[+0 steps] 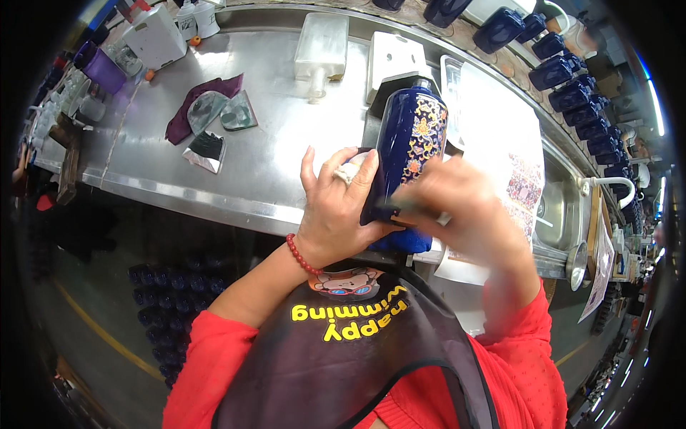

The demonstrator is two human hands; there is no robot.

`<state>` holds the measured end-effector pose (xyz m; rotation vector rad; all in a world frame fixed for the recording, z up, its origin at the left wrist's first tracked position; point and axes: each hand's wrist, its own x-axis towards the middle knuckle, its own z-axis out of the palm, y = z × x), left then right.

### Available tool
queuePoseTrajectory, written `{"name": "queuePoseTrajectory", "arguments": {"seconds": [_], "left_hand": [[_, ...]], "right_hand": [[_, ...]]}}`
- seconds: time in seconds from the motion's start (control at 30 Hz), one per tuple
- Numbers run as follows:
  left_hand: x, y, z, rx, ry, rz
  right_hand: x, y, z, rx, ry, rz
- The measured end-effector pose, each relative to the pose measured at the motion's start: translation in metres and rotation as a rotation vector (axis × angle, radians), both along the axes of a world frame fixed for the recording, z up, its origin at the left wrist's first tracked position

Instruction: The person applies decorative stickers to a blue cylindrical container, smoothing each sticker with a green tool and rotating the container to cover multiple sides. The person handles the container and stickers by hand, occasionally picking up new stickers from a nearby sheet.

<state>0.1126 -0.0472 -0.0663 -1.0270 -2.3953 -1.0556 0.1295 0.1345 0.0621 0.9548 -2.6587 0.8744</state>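
A dark blue glossy bottle [397,136] with an orange and white floral pattern leans away from me over the bench edge, neck at the far end. My left hand [337,193] grips the lower left side of the bottle, fingers curled and thumb near its base. A pale wrapping sits around one of its fingers. Against the lower patterned side, my right hand [461,200] is closed and smeared by motion. A dark greenish edge shows under its fingers, too blurred to name. Blue cloth [404,242] lies beneath the bottle's base.
On the metal bench [279,114] at left lie a purple cloth [184,118] and flat greenish pieces [238,112]. A clear container [321,46] and white block [389,53] stand behind. Right are printed pattern sheets [525,182], a sink [556,207] and several blue bottles [572,93] on a ledge.
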Motion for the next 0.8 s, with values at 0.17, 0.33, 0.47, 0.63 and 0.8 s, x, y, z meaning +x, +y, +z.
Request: {"name": "queuePoseTrajectory", "arguments": {"seconds": [0.17, 0.33, 0.47, 0.63, 0.8], "left_hand": [[-0.002, 0.001, 0.001, -0.059, 0.064, 0.023], [0.001, 0.002, -0.002, -0.025, 0.052, -0.003], [0.000, 0.000, -0.008, -0.046, 0.036, -0.003], [-0.001, -0.003, -0.013, -0.086, -0.040, -0.025], [0.003, 0.000, -0.010, -0.070, -0.057, -0.007]], "right_hand": [[0.017, 0.016, -0.019, 0.195, 0.272, -0.107], [0.027, 0.021, -0.026, -0.116, -0.019, -0.432], [0.037, 0.014, -0.034, 0.020, 0.243, 0.054], [0.053, 0.031, -0.053, -0.127, 0.120, -0.515], [0.060, 0.038, -0.060, -0.129, -0.183, 0.243]]}}
